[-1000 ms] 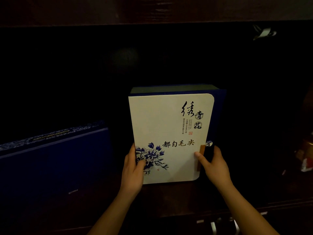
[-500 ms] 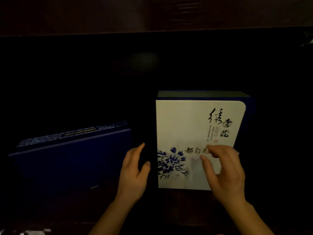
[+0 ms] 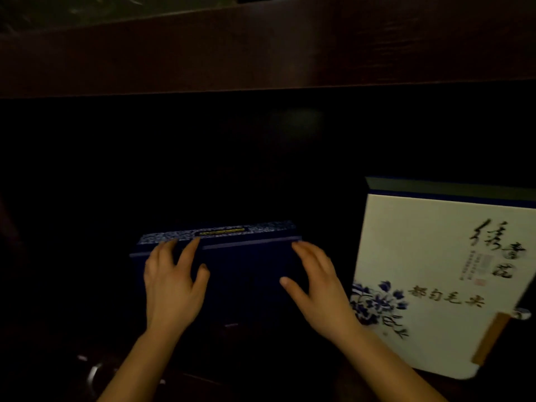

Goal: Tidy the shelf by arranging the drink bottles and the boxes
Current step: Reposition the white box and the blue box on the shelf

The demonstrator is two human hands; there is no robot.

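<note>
Dark blue box (image 3: 246, 274) is lying low on the dim shelf (image 3: 261, 53); left hand (image 3: 171, 282) and right hand (image 3: 319, 288) are both resting against its front, fingers spread, nearly straight, reaching its top edge, clasping nothing; white flowered box (image 3: 435, 271) is standing upright just to its right.

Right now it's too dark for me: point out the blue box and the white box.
blue box (image 3: 249, 274), head view, its front face.
white box (image 3: 420, 236), head view, blank upper front face.
</note>
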